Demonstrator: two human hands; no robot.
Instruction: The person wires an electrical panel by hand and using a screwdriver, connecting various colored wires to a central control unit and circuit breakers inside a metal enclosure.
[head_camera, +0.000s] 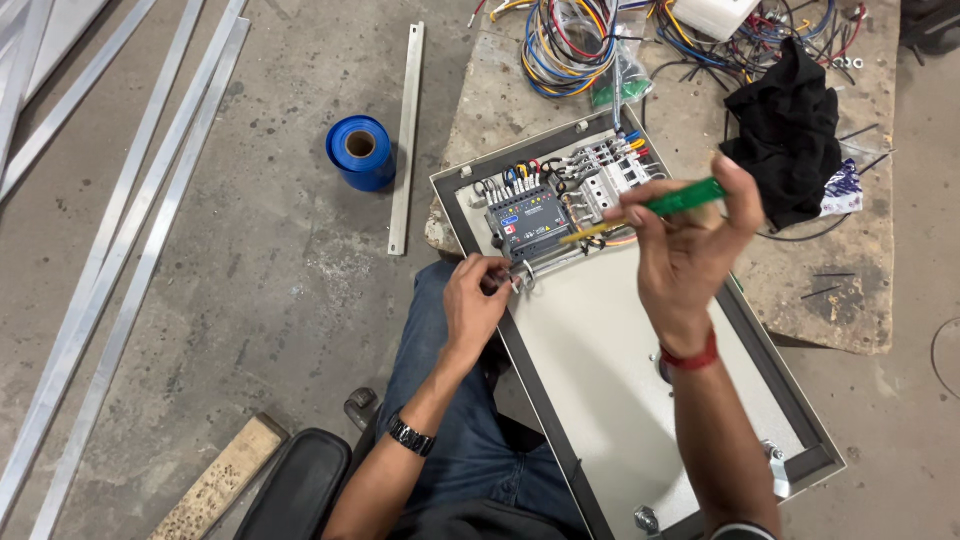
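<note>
A grey metal electrical enclosure (600, 350) lies open across my lap and a worn board. At its far end sit a dark blue-grey module (530, 222) and a row of white breakers (612, 175) with coloured wires. My left hand (475, 300) pinches a small metal part at the end of the mounting rail just below the module. My right hand (690, 250) is raised above the enclosure, gripping a green-handled screwdriver (680, 200) whose yellowish shaft points left toward the module.
A blue roll of tape (360, 152) and a metal rail (405, 130) lie on the concrete floor at left, beside long aluminium strips (130, 230). Coils of coloured wire (570, 45) and a black cloth (785, 130) rest on the board behind the enclosure.
</note>
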